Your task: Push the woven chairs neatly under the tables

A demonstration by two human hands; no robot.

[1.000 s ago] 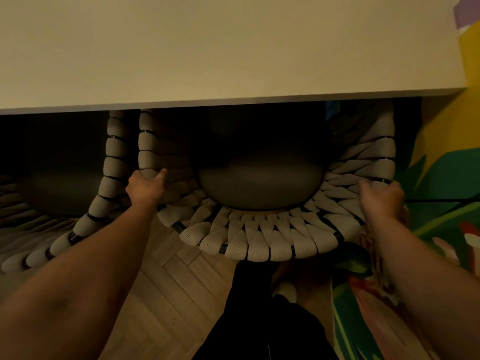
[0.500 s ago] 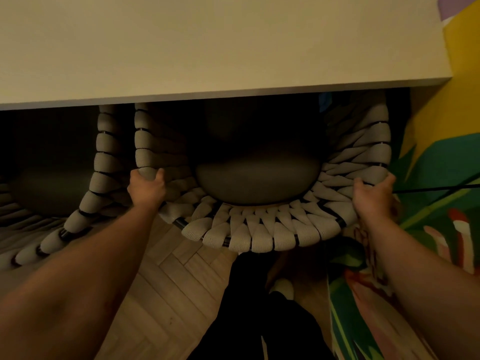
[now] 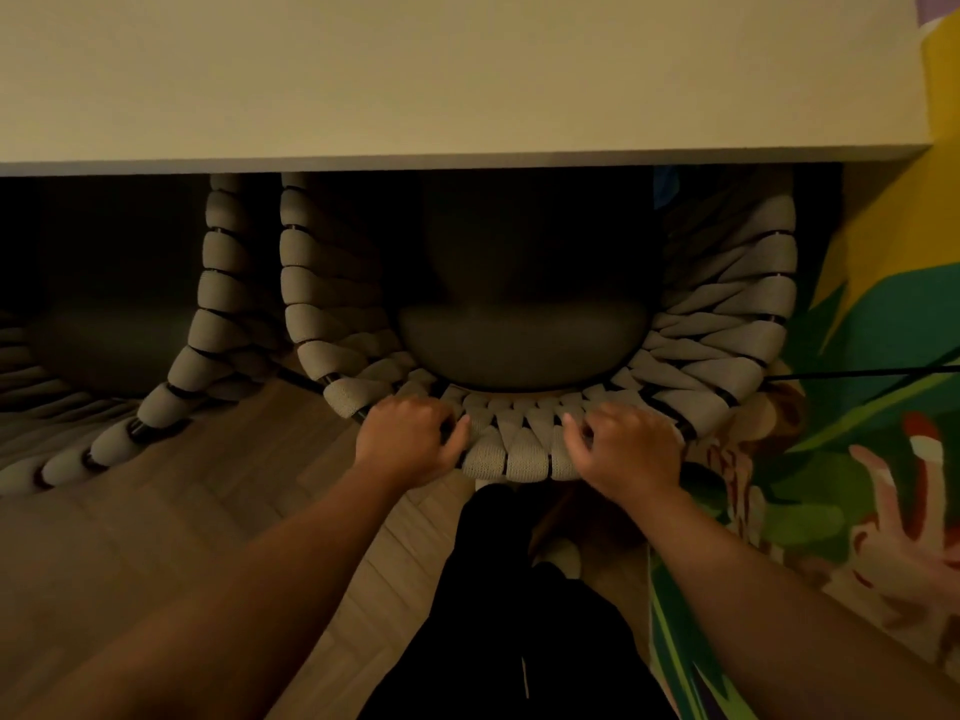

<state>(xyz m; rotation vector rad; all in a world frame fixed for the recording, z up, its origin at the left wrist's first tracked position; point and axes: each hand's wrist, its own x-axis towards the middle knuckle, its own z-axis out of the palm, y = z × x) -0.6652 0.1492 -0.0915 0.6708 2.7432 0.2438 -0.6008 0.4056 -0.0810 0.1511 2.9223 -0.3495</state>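
Observation:
A woven chair with thick pale rope bands and a dark grey seat cushion sits mostly under the cream table. Only its curved back rim sticks out past the table edge. My left hand grips the back rim left of centre, fingers curled over the weave. My right hand grips the same rim right of centre. A second woven chair stands to the left, also partly under the table, its rim curving out over the floor.
A wall painted with green, yellow and red leaf shapes runs close along the right side. The floor is pale herringbone wood. My dark trouser legs stand right behind the chair. A thin black line crosses the wall.
Both hands have left the chair's side rims and come together at the middle of the back rim. The chair sits a little deeper under the table.

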